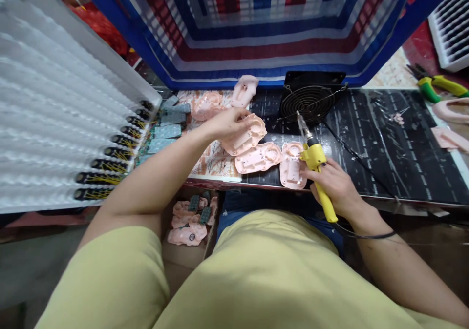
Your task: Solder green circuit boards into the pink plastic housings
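Observation:
My right hand is closed round the yellow handle of a soldering iron, whose metal tip points up and away, in front of a black fan. With my left hand I grip the upper left edge of a pink plastic shell. Two more pink shells lie inside-up at the bench's near edge: one tilted shell beside the held one, and one upright shell by my right fingers. Behind my left hand are another pink shell and a pink frame-like part.
A black round-grilled fan stands before a blue-rimmed crate with a striped lining. Green circuit boards and a white ribbed tray are at left. Pliers lie right. Below, a cardboard box holds pink shells.

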`<state>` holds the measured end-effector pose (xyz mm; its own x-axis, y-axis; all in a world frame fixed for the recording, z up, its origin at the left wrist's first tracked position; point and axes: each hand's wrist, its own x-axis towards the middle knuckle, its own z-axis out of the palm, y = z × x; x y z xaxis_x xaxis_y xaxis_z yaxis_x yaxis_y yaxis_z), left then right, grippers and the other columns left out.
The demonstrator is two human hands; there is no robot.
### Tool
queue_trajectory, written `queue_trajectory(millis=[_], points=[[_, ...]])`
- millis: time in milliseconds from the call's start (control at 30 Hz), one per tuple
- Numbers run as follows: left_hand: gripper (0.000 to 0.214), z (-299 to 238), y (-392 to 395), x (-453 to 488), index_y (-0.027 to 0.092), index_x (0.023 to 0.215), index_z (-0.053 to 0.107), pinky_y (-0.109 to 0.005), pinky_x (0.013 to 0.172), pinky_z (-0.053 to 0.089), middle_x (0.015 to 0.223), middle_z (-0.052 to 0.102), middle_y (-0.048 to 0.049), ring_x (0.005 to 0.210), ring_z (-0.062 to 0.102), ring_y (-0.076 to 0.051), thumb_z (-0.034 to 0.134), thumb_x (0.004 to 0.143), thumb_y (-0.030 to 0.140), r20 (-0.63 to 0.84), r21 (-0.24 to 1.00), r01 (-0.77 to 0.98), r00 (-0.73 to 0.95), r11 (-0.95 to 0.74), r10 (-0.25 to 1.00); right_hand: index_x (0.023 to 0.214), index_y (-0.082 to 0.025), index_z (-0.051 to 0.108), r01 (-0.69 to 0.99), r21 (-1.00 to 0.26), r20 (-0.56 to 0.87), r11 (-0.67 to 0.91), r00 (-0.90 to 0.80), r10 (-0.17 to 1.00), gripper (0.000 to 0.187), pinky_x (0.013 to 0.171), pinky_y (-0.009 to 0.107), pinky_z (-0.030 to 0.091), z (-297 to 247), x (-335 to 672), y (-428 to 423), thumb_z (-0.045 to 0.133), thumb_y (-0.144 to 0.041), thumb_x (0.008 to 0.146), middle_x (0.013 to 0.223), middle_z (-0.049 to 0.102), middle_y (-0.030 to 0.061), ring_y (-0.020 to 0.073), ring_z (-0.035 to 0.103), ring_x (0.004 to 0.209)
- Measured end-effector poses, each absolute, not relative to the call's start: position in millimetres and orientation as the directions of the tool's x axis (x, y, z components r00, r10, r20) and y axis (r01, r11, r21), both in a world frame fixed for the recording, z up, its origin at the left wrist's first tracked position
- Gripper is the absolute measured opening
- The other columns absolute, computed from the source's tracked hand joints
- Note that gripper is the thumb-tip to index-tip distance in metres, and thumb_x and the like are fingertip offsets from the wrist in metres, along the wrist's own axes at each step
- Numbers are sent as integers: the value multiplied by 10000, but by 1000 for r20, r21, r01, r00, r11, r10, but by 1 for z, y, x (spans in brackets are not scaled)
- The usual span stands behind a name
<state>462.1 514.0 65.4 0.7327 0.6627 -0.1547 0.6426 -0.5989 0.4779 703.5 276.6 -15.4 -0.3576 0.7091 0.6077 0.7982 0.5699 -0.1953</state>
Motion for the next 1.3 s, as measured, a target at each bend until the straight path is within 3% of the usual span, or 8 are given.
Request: queue_trajectory(millis=[133,233,367,467,600,867,1100,1300], points=[[430,65,522,477,129,1217,669,-313,816,468,1015,720,-99,899,639,-217,474,946,401,-165,412,641,752,-648,639,1137,-169,580,789,-172,564,590,-413,715,236,1099,474,446,-20,704,278,507,-68,937,984,680,64,189,626,962],[465,65,512,484,147,1291,646,-384,927,466,1157,694,-136,1058,632,-279,465,963,422,-157,220,681,731,-699,664,1164,-174,583,800,-155,543,579,-420,727,268,1108,488,438,-22,705,274,568,-69,917,994,684,58,212,616,1036],[574,56,487,467,179,1441,527,-517,1161,279,1519,451,-170,1406,399,-351,439,981,510,2,43,560,828,-828,560,1179,-190,591,810,-133,548,571,-420,723,324,1098,504,449,-23,708,266,635,-81,878,1026,694,47,223,614,1075],[570,43,467,444,247,1481,479,-536,1220,140,1621,310,-126,1515,224,-318,404,991,527,-41,73,405,914,-911,403,1200,-209,595,810,-125,556,573,-421,716,364,1105,488,450,-21,710,261,670,-96,863,1022,707,34,202,629,1074],[614,26,447,433,277,1549,361,-579,1224,56,1647,241,-119,1542,146,-312,394,989,528,-161,114,429,898,-896,409,1151,-208,603,798,-147,584,584,-407,703,342,1115,465,449,-16,713,264,733,-131,843,1018,723,28,177,660,1026],[620,26,458,467,225,1566,335,-527,1204,195,1624,293,-152,1504,249,-328,363,1007,492,-147,152,497,866,-855,477,1190,-176,587,777,-170,547,606,-437,714,370,1126,461,435,-31,718,271,753,-231,864,1170,686,98,216,667,1053],[624,14,470,464,216,1555,360,-557,1196,193,1623,284,-175,1513,232,-342,354,1010,520,-139,134,470,881,-873,453,1183,-164,607,778,-68,611,625,-462,643,340,1025,433,464,-32,686,282,738,-245,880,1026,714,78,214,670,895],[528,24,462,437,179,1427,544,-484,1191,284,1549,428,-167,1454,369,-275,416,999,460,131,144,385,906,-912,403,1172,-190,623,791,-13,672,611,-445,591,370,925,397,460,-31,668,294,757,-361,873,929,715,46,200,648,831]])
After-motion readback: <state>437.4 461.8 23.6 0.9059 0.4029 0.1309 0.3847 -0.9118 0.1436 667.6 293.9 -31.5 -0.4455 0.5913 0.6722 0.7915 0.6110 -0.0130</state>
